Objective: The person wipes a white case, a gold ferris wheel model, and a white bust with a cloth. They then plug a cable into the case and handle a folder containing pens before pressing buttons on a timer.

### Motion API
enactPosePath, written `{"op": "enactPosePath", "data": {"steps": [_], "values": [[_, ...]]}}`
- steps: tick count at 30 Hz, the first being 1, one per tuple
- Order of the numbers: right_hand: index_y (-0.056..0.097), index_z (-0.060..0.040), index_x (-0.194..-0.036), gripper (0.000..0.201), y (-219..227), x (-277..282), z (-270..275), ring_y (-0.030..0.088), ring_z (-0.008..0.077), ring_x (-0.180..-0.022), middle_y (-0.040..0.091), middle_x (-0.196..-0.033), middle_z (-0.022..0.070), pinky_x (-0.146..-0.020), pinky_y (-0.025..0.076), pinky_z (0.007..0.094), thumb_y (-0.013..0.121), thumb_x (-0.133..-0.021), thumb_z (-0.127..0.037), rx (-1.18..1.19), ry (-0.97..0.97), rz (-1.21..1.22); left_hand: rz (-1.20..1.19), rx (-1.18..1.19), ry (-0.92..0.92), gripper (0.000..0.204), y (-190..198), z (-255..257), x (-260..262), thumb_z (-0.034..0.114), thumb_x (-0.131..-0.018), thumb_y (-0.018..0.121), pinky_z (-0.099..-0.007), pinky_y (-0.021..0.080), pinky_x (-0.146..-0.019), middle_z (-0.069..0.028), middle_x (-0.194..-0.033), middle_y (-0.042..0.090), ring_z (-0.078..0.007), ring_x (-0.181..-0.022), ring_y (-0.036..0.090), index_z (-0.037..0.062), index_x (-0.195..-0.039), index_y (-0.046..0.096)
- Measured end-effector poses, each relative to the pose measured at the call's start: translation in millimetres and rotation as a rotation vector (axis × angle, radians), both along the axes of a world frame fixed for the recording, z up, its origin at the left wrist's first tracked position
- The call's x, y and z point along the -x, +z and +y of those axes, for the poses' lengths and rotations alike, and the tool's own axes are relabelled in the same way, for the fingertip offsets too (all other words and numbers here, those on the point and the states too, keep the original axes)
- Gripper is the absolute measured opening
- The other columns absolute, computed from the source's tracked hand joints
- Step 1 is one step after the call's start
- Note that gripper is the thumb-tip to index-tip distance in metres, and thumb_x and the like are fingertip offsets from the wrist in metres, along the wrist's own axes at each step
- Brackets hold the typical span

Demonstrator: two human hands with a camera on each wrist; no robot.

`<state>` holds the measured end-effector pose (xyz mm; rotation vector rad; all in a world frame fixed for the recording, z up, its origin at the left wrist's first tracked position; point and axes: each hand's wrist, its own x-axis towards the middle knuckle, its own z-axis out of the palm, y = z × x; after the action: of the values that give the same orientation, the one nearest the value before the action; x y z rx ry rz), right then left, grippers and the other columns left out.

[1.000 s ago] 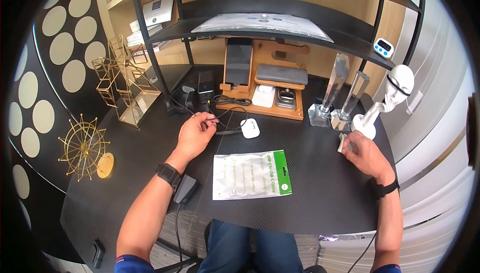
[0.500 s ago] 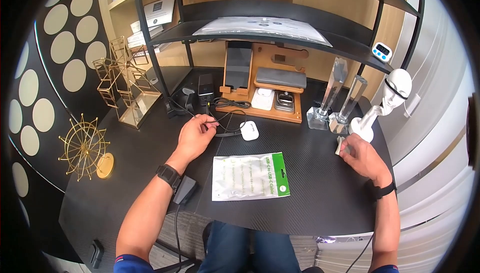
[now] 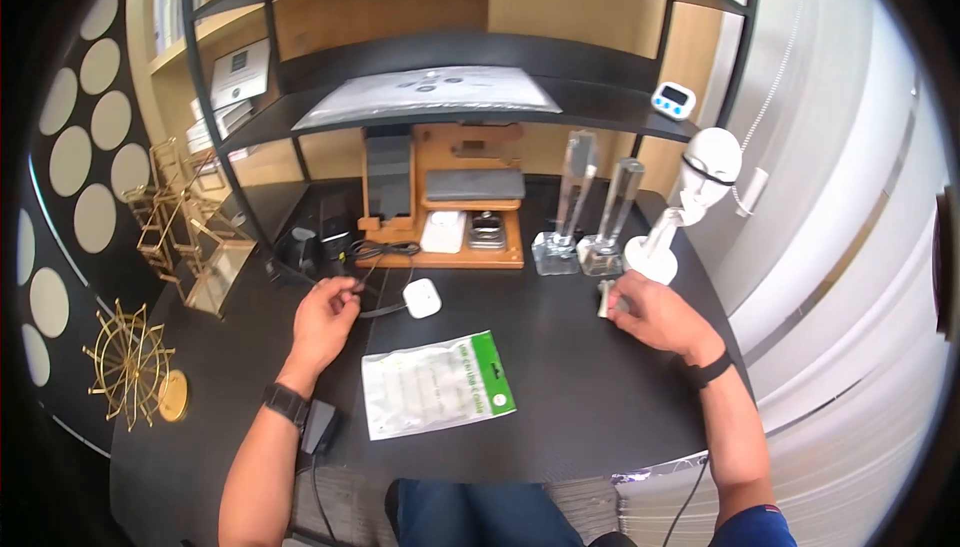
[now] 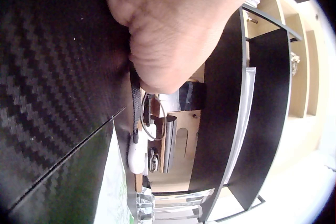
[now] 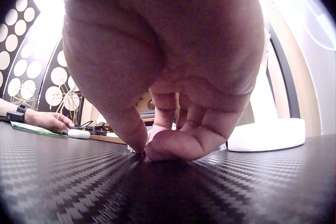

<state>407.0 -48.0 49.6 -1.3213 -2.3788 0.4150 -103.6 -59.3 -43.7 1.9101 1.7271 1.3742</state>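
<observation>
My left hand is low over the desk, thumb and fingers pinching a thin black cable. A black woven strap runs from beneath these fingers to a small white square case. At the right, my right hand pinches a small off-white piece between thumb and fingertips, down at the desk surface. What kind of thing this piece is, I cannot tell. Between the hands lies a white and green USB-C cable pouch, flat on the desk.
Behind the hands stands a wooden charging stand with a phone. Two crystal trophies and a white head-shaped stand rise near my right hand. Gold wheel ornaments are at the left. A black adapter sits by my left wrist.
The head view has turned right and tilted up, so everything appears farther left and mostly lower. Both hands keep their places on the desk and their pinches.
</observation>
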Motion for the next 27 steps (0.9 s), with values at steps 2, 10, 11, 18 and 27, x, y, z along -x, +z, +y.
{"op": "enactPosePath", "data": {"steps": [2,10,11,18,27], "values": [[0.068,-0.0025,-0.102,0.013,2,0,0,0.069,0.0387,-0.101,0.067,-0.103,0.0178,-0.090,0.055,0.0450,0.072,-0.093,-0.011,0.005,0.009,0.004,-0.039,-0.019,-0.040,0.022,12,-5,-9,0.006,-0.091,0.072,-0.0281,0.050,-0.074,-0.0031,-0.089,0.065,-0.0135,-0.077,0.059,0.0019,-0.111,0.078],[0.068,-0.0033,-0.105,0.014,-8,-7,5,0.068,0.0301,-0.094,0.068,-0.102,0.0122,-0.084,0.055,0.0408,0.070,-0.092,-0.008,-0.061,0.062,0.025,-0.003,0.066,0.044,0.014,24,-12,-18,0.010,-0.094,0.072,-0.0289,0.046,-0.069,-0.0027,-0.084,0.060,-0.0132,-0.072,0.055,0.0025,-0.104,0.078],[0.067,-0.0038,-0.106,0.014,-9,-8,6,0.068,0.0297,-0.092,0.067,-0.104,0.0118,-0.084,0.055,0.0404,0.069,-0.093,-0.008,-0.053,0.056,0.010,0.004,0.067,0.048,0.013,25,-12,-18,0.010,-0.094,0.072,-0.0291,0.046,-0.069,-0.0029,-0.084,0.059,-0.0133,-0.072,0.055,0.0025,-0.103,0.078],[0.067,-0.0025,-0.103,0.014,0,-3,0,0.069,0.0377,-0.103,0.066,-0.107,0.0154,-0.091,0.055,0.0451,0.071,-0.094,-0.012,0.044,0.005,0.017,0.034,0.066,0.060,0.013,25,-13,-18,0.011,-0.095,0.072,-0.0296,0.046,-0.069,-0.0037,-0.082,0.060,-0.0139,-0.072,0.055,0.0019,-0.103,0.078],[0.068,-0.0028,-0.104,0.014,4,0,0,0.069,0.0372,-0.103,0.066,-0.108,0.0154,-0.092,0.055,0.0452,0.071,-0.093,-0.011,0.027,0.003,-0.001,0.022,0.049,0.058,0.014,26,-14,-19,0.009,-0.093,0.072,-0.0294,0.046,-0.068,-0.0038,-0.083,0.061,-0.0136,-0.072,0.055,0.0022,-0.103,0.079]]}}
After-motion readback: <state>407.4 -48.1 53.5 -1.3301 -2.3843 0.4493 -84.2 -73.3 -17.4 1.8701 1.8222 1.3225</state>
